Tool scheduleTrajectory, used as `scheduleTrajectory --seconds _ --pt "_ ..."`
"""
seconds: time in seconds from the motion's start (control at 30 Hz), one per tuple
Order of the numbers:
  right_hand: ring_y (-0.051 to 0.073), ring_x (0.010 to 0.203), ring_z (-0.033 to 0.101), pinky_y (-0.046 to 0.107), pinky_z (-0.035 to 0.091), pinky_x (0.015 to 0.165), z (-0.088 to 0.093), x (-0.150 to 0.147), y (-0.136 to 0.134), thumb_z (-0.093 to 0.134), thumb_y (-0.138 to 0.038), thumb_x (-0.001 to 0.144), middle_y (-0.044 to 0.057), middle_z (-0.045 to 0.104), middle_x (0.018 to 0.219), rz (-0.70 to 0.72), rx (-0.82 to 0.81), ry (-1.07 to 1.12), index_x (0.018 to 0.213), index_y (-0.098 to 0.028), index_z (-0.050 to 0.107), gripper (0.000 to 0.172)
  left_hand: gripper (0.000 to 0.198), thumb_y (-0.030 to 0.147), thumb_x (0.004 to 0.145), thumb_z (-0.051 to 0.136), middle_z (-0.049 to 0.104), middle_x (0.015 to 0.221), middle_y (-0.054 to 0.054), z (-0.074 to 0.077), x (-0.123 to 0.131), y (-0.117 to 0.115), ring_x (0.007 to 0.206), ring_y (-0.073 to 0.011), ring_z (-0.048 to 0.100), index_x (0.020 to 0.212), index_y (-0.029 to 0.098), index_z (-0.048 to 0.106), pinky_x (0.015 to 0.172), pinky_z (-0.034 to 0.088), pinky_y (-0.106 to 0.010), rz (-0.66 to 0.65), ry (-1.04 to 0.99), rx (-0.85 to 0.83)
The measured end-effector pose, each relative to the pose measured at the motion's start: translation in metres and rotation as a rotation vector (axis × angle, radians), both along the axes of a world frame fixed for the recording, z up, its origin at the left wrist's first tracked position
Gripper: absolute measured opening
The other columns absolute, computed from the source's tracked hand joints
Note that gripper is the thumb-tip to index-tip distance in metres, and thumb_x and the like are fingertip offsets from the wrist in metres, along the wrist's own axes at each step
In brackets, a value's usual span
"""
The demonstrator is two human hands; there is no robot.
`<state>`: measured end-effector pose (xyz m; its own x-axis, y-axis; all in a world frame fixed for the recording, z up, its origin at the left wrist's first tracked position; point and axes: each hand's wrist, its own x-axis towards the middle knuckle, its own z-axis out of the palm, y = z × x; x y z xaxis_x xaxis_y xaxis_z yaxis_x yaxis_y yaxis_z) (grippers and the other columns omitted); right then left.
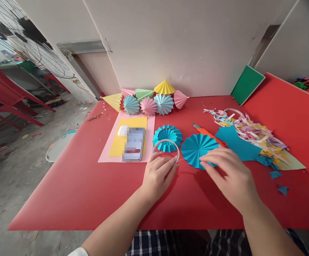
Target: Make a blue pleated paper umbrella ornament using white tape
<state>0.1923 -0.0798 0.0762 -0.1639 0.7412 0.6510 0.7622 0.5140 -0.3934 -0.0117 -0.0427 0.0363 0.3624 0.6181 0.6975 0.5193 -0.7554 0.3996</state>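
Hands over red table (pixel 76 192), both bare. Left hand (pixel 158 174) with fingers curled onto near rim of white ring (pixel 166 141), gripping it, ring tipped up just in front of ruffled blue rosette (pixel 167 133). Right hand (pixel 230 174) flat, fingers spread apart, fingertips touching near edge of flat blue pleated disc (pixel 197 147), nothing clasped. Orange cutter (pixel 210 134) just behind disc, beside blue sheet (pixel 235 142); heap of paper scraps (pixel 252 133) further right. Phone (pixel 134 144) on yellow paper (pixel 126 142) over pink sheet (pixel 150 122), left of rosette, small white case (pixel 122 130) touching phone. Row of pastel paper fans (pixel 149 103) at back by wall
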Motion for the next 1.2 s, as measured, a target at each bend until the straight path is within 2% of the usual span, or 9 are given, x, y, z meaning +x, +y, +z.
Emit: scheduleTrajectory --seconds 0.17,0.23,0.33,0.47,0.53,0.7,0.8,1.0,1.2 --pt "0.016 0.092 0.061 0.033 0.05 0.088 0.011 0.021 -0.004 0.064 -0.011 0.077 0.003 0.067 0.093 -0.241 0.112 0.161 0.099 -0.021 0.063 0.025 0.013 0.018 0.087 0.053 0.068 0.067 0.001 0.006 -0.002 -0.003 0.067 -0.0108 0.063 0.087 0.019 0.066 0.086 0.049 -0.031 0.063 -0.235 -0.363" --pt "0.016 0.092 0.062 0.032 0.052 0.087 0.01 0.023 -0.005 0.064 -0.012 0.077 0.002 0.067 0.094 -0.273 0.092 0.203 0.106 -0.022 0.061 0.031 0.017 0.022 0.089 0.049 0.068 0.072 0.0 0.008 -0.003 -0.004 0.069 -0.0114 0.063 0.09 0.02 0.066 0.077 0.052 -0.028 0.053 -0.329 -0.528" --pt "0.017 0.094 0.062 0.031 0.053 0.083 0.007 0.021 -0.005 0.063 -0.015 0.078 0.002 0.066 0.095 -0.282 0.053 0.237 0.114 -0.024 0.058 0.038 0.018 0.022 0.09 0.048 0.07 0.085 0.0 0.007 -0.005 -0.005 0.067 -0.0104 0.063 0.1 0.022 0.063 0.076 0.053 -0.028 0.004 -0.429 -0.594" --pt "0.016 0.087 0.063 0.032 0.054 0.081 0.005 0.011 -0.006 0.064 -0.012 0.077 0.002 0.066 0.091 -0.248 0.087 0.205 0.118 -0.025 0.055 0.044 0.015 0.017 0.089 0.049 0.07 0.082 0.001 0.005 -0.005 -0.004 0.076 -0.011 0.065 0.093 0.02 0.063 0.106 0.038 -0.037 -0.026 -0.366 -0.471" --pt "0.017 0.087 0.063 0.033 0.054 0.079 0.004 0.001 -0.007 0.064 -0.009 0.076 0.003 0.067 0.091 -0.188 0.152 0.168 0.118 -0.023 0.054 0.046 0.014 0.014 0.087 0.05 0.07 0.079 0.0 0.005 -0.003 -0.003 0.076 -0.0112 0.066 0.088 0.019 0.063 0.109 0.034 -0.039 -0.051 -0.3 -0.386" --pt "0.019 0.098 0.062 0.033 0.054 0.084 -0.002 -0.029 -0.011 0.065 -0.005 0.073 0.009 0.069 0.099 0.024 0.273 -0.053 0.112 -0.015 0.058 0.041 0.014 0.008 0.082 0.055 0.067 0.073 -0.003 0.004 0.001 -0.001 0.072 -0.0141 0.061 0.089 0.016 0.063 0.083 0.051 -0.033 -0.105 -0.153 -0.098" --pt "0.016 0.094 0.065 0.026 0.056 0.078 -0.01 -0.038 -0.01 0.061 -0.005 0.076 0.011 0.068 0.105 0.062 0.237 -0.1 0.114 -0.013 0.058 0.038 0.017 0.007 0.081 0.054 0.066 0.071 -0.004 0.003 0.001 0.0 0.073 -0.0156 0.058 0.093 0.016 0.063 0.065 0.049 -0.027 -0.123 -0.061 0.033" --pt "0.017 0.093 0.066 0.026 0.056 0.077 -0.019 -0.037 -0.007 0.058 -0.005 0.079 0.012 0.067 0.109 0.057 0.177 -0.142 0.115 -0.015 0.059 0.038 0.018 0.006 0.081 0.051 0.063 0.062 -0.002 -0.001 -0.002 0.0 0.055 -0.0121 0.051 0.093 0.014 0.062 0.054 0.037 -0.027 -0.085 0.069 0.136" --pt "0.015 0.084 0.066 0.024 0.055 0.072 -0.017 -0.041 -0.006 0.057 -0.005 0.079 0.009 0.07 0.095 0.04 0.195 -0.141 0.108 -0.015 0.063 0.032 0.023 0.008 0.082 0.051 0.067 0.072 -0.004 -0.003 -0.003 0.0 0.058 -0.0124 0.053 0.102 0.015 0.06 0.054 0.037 -0.027 -0.06 0.079 0.115"
